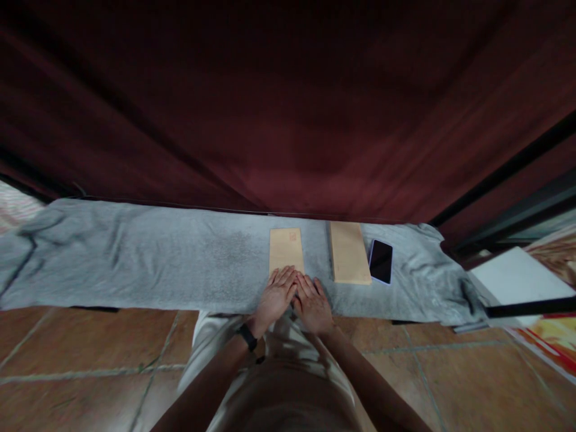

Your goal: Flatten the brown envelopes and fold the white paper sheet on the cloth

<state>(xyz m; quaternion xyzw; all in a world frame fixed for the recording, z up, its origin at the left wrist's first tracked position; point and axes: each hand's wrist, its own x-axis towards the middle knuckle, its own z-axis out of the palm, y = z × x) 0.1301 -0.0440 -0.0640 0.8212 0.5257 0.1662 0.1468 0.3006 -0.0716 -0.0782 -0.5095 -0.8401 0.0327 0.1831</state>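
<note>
A tan envelope (286, 248) lies on a grey cloth (157, 258) that covers a long low surface. My left hand (275, 297) rests flat on the near end of the envelope, fingers stretched out together. My right hand (312, 303) lies flat beside it, fingers extended onto the cloth at the envelope's near right corner. The two hands touch side by side. A black band sits on my left wrist. Neither hand holds anything.
A stack of tan envelopes (348, 252) lies to the right, with a black phone (381, 261) beside it. A dark red curtain (288, 108) hangs behind. A white board (517, 279) stands at the right. Brown floor tiles (90, 354) lie below.
</note>
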